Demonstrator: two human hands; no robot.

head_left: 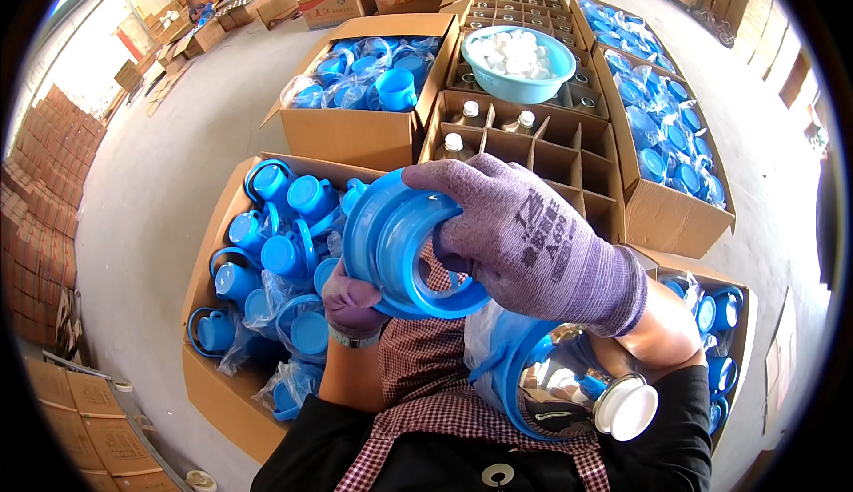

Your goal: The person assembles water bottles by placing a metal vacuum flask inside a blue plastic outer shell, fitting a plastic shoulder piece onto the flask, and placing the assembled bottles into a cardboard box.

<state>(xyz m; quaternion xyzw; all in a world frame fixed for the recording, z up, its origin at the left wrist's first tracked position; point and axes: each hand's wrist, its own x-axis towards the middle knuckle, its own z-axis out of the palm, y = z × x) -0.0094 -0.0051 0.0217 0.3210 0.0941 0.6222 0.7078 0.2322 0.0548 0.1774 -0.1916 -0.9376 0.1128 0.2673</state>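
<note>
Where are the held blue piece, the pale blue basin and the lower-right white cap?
Blue piece [366,236], head view: its left side.
Pale blue basin [519,91], head view: front outer wall.
White cap [633,410], head view: its round end.

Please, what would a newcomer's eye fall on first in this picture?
Most likely the bright blue ring-shaped plastic in the middle, held by the gloved left grip and right grip. Next, perhaps, the shiny bottle with a white cap at the lower right, in a blue casing. Beyond, a light-blue basin of white pieces sits on divided cartons.
</note>
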